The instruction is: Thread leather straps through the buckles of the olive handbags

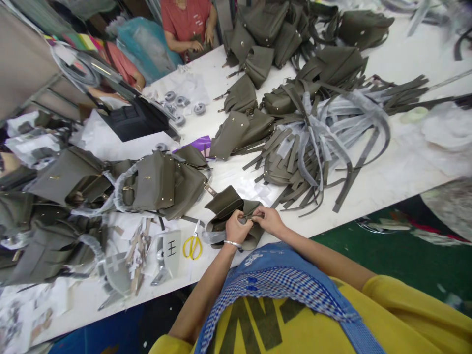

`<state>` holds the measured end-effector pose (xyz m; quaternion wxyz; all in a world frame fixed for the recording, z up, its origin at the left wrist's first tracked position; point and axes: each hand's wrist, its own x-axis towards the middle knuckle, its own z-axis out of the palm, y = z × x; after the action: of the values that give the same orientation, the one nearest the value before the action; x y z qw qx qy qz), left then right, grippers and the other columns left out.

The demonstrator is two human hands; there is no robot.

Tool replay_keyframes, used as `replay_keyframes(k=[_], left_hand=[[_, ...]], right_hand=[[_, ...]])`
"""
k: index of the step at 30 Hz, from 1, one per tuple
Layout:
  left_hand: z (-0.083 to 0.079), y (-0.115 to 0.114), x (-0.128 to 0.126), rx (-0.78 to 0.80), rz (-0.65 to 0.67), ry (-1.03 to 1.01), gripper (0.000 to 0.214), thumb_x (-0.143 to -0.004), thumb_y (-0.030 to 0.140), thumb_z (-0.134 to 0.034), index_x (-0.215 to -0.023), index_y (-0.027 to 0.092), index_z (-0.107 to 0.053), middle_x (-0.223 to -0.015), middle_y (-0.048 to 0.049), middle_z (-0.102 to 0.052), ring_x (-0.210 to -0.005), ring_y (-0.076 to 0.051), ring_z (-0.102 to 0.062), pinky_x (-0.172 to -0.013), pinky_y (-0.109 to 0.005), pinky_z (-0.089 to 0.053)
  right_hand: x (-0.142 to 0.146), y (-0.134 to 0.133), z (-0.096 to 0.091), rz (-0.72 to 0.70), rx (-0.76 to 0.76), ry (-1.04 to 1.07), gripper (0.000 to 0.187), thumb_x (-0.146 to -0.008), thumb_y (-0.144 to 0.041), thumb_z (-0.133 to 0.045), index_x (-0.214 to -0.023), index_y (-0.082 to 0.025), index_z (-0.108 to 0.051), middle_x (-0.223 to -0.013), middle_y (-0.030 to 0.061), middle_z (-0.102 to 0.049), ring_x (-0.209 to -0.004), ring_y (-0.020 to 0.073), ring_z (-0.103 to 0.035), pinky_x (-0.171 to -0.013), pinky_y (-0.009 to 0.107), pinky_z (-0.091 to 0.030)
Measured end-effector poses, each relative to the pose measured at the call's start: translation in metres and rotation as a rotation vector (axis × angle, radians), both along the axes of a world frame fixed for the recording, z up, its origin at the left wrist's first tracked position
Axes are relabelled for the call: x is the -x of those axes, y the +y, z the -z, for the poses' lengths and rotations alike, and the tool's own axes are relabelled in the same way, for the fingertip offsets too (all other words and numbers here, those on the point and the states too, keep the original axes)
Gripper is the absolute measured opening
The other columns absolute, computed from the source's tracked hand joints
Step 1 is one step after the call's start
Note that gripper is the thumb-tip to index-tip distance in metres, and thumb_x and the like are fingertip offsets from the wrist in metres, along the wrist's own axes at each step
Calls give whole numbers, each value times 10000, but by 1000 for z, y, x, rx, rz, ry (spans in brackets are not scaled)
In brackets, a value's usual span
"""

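Two bare hands: left (237, 228) and right (268, 221), fingertips pinched together on one olive handbag (224, 202), near edge of table (228, 173); exact part gripped hidden by fingers. One yellow-handled scissors (194, 238), just left. Two co-workers (186, 23) far left, partly cut off or blocked. Heaped handbags (263, 23) overlap, uncountable.

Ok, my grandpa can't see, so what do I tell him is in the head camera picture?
A person's left hand and right hand pinch at a small olive bag on a white table. Yellow scissors lie to the left, straps to the right, and more bags are piled farther back.
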<state>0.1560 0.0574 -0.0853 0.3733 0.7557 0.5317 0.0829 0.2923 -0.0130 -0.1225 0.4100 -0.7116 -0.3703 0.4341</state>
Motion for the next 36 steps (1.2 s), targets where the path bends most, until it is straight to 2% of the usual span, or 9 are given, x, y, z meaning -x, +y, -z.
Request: replay_keyframes(k=[7, 10, 20, 24, 29, 32, 34, 36], left_hand=[[6, 14, 19, 229, 96, -267, 276, -696, 279, -669, -938, 153, -622, -895, -64, -694, -878, -192, -657, -855, -319, -495], [9, 15, 20, 256, 100, -308, 271, -706, 262, -668, -947, 146, -620, -920, -80, -700, -896, -203, -664, -873, -336, -501], [18, 11, 24, 146, 147, -286, 237, -698, 262, -633, -911, 160, -617, -854, -45, -688, -828, -191, -645, -777, -298, -489], [24, 10, 26, 72, 156, -233, 202, -676, 267, -637, -852, 175, -603, -763, -1, -655, -725, -158, -615, -700, -261, -465], [29, 13, 26, 32, 184, -167, 175, -701, 271, -619, -851, 185, -594, -744, 13, -638, -697, -144, -592, -668, -239, -440], [15, 18, 23, 57, 226, -144, 194, -706, 293, -639, -866, 187, -606, -760, -2, -649, -725, -166, -603, -707, -263, -456], [-6, 20, 22, 69, 239, -167, 255, -703, 322, -669, -922, 199, -629, -825, -29, -675, -792, -200, -623, -776, -300, -466], [-33, 21, 25, 33, 207, -257, 338, -718, 348, -680, -1029, 222, -636, -998, -66, -686, -949, -234, -620, -901, -334, -441]], right_hand=[[-8, -3, -12, -87, -51, 16, 143, -708, -324, -676, -747, -187, -668, -717, -1, -693, -683, 151, -611, -645, 253, -447], [-10, -5, -13, -104, -34, 40, 178, -712, -353, -675, -759, -182, -679, -695, 3, -694, -649, 146, -610, -604, 239, -446], [4, -8, -3, -11, 78, 122, 235, -680, -370, -694, -744, -145, -666, -647, 30, -692, -554, 121, -589, -495, 213, -443], [1, 2, 6, -39, 136, 213, 205, -633, -330, -728, -706, -153, -655, -613, 26, -692, -552, 125, -619, -537, 227, -508], [-2, 13, 13, -116, 147, 204, 165, -635, -293, -725, -680, -156, -644, -565, 13, -671, -527, 126, -614, -527, 231, -507], [-7, 14, 1, -193, 110, 113, 124, -661, -278, -708, -688, -170, -652, -585, 10, -670, -559, 148, -620, -560, 260, -512], [-12, 11, -18, -209, 62, 12, 119, -687, -261, -693, -774, -183, -670, -721, 40, -700, -701, 191, -645, -685, 321, -525], [-13, 9, -41, -200, -55, -171, 207, -754, -266, -651, -951, -203, -666, -962, 86, -694, -934, 244, -621, -866, 399, -481]])
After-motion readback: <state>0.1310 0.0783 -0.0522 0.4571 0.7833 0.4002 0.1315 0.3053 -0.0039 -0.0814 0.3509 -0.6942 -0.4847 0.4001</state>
